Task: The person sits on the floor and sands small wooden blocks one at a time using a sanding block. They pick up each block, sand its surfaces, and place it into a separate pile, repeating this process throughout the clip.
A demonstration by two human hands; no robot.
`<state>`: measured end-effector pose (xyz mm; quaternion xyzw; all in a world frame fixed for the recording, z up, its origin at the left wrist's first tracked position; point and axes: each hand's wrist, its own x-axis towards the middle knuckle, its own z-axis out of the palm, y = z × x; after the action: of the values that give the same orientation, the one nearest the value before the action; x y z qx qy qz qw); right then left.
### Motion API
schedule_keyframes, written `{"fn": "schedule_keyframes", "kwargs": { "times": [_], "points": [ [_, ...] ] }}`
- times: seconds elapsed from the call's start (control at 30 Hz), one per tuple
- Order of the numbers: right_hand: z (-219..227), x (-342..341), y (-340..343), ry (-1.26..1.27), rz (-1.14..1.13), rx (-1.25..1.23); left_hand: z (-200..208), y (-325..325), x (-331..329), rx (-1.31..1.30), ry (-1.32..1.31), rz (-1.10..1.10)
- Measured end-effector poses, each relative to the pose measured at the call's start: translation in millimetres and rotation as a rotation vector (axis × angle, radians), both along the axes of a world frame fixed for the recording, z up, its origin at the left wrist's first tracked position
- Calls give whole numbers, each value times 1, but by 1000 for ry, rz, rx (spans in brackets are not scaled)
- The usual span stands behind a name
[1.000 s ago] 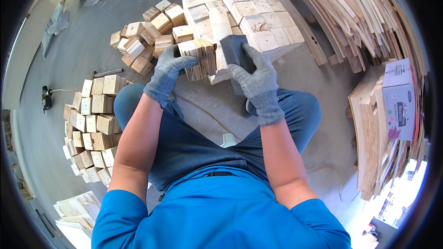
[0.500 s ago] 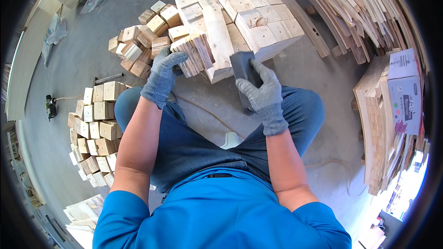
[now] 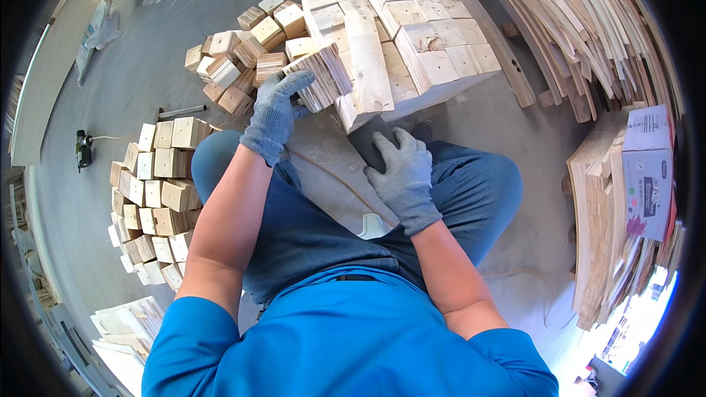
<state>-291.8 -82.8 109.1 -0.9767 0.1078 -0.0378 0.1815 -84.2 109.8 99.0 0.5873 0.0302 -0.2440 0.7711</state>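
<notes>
My left hand, in a grey knit glove, is closed on the left side of a wooden block whose face shows layered stripes. That block is tilted beside a pale board lying over the stacked blocks. My gloved right hand grips a dark grey oblong block from above. Its far end is close to the near end of the board and the stack's near corner; I cannot tell whether they touch. The right fingers are wrapped over its right side.
Ahead stands a neat stack of pale wooden blocks. Loose blocks lie to its left, and another block pile is by my left knee. Long wood strips and a white carton line the right. A cord crosses the floor.
My right hand has moved left and toward me, and the dark grey block has turned and lowered beside the board's end. My left hand still holds the striped block, which is slightly more tilted.
</notes>
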Motion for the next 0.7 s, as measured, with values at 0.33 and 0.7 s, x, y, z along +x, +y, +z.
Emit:
{"fn": "schedule_keyframes", "kwargs": {
  "times": [0.33,0.7],
  "points": [
    [41,53,-3,-300,-120,-97,-21,-1,6,302,-87,24],
    [19,74,11,-232,-54,-212,-9,-27,-6,292,-13,82]
  ]
}}
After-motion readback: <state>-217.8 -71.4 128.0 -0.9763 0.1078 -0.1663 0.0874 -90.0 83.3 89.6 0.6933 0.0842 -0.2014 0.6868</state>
